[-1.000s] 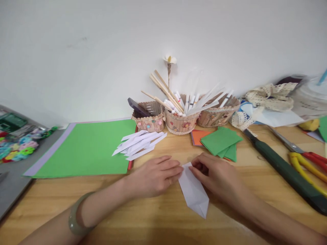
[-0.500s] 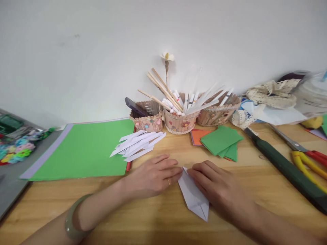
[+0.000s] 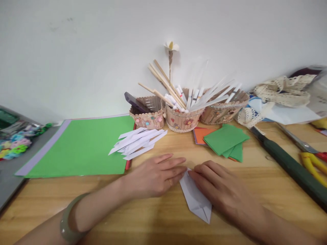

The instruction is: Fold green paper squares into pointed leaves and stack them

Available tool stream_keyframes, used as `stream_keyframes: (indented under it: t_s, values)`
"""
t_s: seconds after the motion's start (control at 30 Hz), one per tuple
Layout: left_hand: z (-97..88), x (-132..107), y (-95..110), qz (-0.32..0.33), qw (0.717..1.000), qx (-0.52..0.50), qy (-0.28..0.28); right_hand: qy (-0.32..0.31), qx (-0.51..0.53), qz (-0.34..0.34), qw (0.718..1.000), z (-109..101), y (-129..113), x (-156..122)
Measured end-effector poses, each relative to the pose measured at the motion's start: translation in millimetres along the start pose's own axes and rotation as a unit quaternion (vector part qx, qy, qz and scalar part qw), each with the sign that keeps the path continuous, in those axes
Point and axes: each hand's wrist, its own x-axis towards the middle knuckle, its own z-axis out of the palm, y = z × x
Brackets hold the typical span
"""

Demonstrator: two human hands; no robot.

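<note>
A white folded paper piece (image 3: 196, 200), long with a pointed near end, lies on the wooden table (image 3: 158, 221). My left hand (image 3: 155, 175) lies flat beside its far left edge, fingers stretched out and touching the paper's top corner. My right hand (image 3: 219, 187) rests over the paper's right side, fingers curled and pressing down on the fold near the top. A jade-green bangle (image 3: 66, 221) circles my left wrist.
A pile of white folded paper strips (image 3: 136, 143) lies on a large green sheet (image 3: 81, 149). Three stick-built cups (image 3: 182, 119) hold sticks and pens. Green paper squares (image 3: 226, 140) over orange ones lie right of them. Lace, a dark long tool (image 3: 288, 163) and yellow-handled scissors (image 3: 313, 161) lie at right.
My right hand has slid slightly down and flattened over the paper's right edge. The camera view has shifted a little; my left hand has stayed in place.
</note>
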Motion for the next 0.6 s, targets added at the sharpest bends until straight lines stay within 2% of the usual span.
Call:
stream_keyframes:
  t_s: [0.4, 0.5, 0.6]
  values:
    - [-1.6, -2, 4, -0.012, 1.000, 0.003, 0.002, -0.011, -0.018, -0.028, 0.999, -1, 2, 3]
    - [-0.6, -1, 8, -0.025, 1.000, 0.011, 0.009, -0.010, 0.036, -0.011, 0.999, 0, 5, 1]
    - [3.9, 1, 11, -0.061, 0.997, 0.022, 0.044, -0.018, 0.132, 0.043, 0.990, 1, 9, -2]
